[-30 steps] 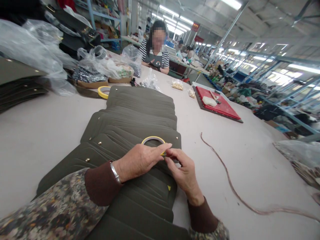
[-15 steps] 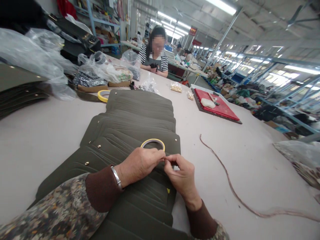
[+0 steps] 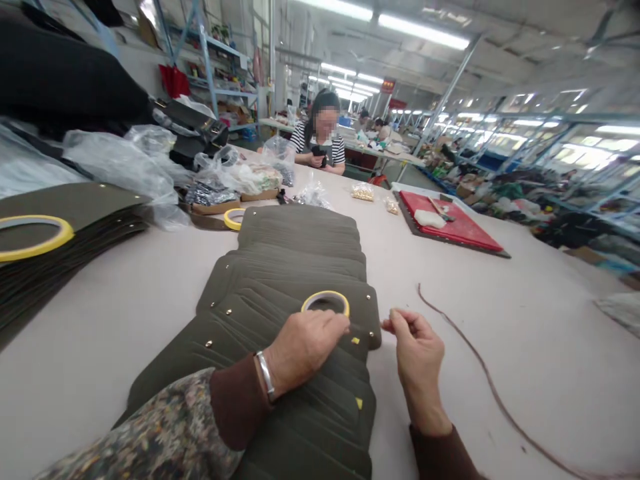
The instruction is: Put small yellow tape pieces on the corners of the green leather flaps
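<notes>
A long row of overlapping olive-green leather pieces (image 3: 280, 293) with small brass studs lies on the pale table (image 3: 100, 320). A yellow tape roll (image 3: 325, 302) rests on top of them. My left hand (image 3: 305, 343) lies on the pieces just below the roll, fingers curled and pressing at the roll's near edge. My right hand (image 3: 415, 343) hovers over the table to the right of the pieces, thumb and fingers pinched on something too small to name. Two small yellow tape bits (image 3: 355, 341) stick on the pieces.
A second stack of olive pieces with a yellow tape roll (image 3: 30, 237) sits at the left. Plastic bags (image 3: 125, 160), another tape roll (image 3: 233, 218), a red mat (image 3: 453, 223) and a brown cord (image 3: 480, 373) lie around. A person in a striped top (image 3: 323, 143) sits at the far end.
My hands were together at the tape roll's edge; now my right hand has pulled away to the right. My view has shifted, showing the left stack.
</notes>
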